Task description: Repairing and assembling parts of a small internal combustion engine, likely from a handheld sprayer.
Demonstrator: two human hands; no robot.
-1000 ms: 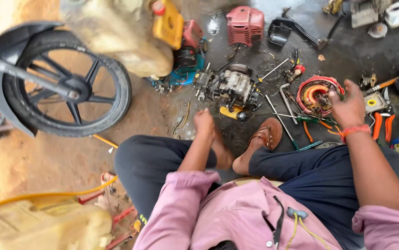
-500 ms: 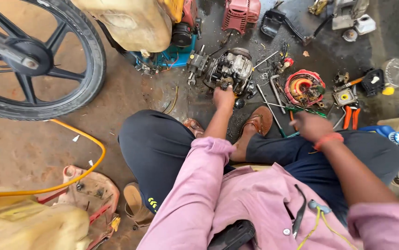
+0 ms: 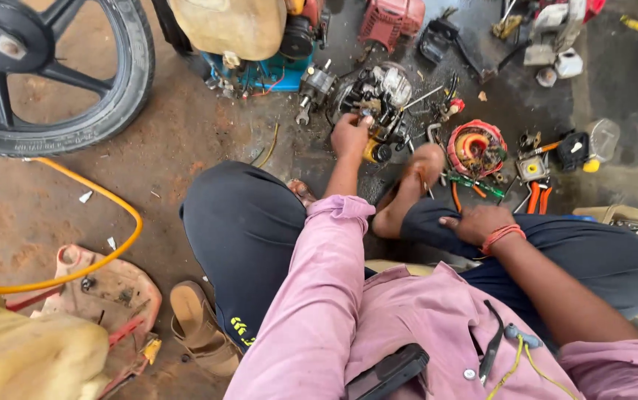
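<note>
I sit on the ground with my knees apart. My left hand [image 3: 350, 137] reaches forward, its fingers curled on the near side of a small greasy engine [image 3: 380, 90] on the oily floor. My right hand [image 3: 473, 222], with an orange band on the wrist, lies on my dark trouser leg and holds nothing. My bare foot [image 3: 410, 185] rests between the two hands, just below the engine. A red-and-copper wound coil [image 3: 476, 148] lies to the right of the engine.
Orange-handled pliers [image 3: 535, 198] and a green screwdriver [image 3: 476, 184] lie by the coil. A motorcycle wheel [image 3: 108, 111] stands at the top left, next to a tan jerrycan [image 3: 230, 26]. A yellow hose [image 3: 104, 255] curves at the left. A sandal [image 3: 197, 326] lies by my knee.
My left hand moved from beside my foot up onto the engine. My right hand drew back from the coil to my leg. The view shifted down and left.
</note>
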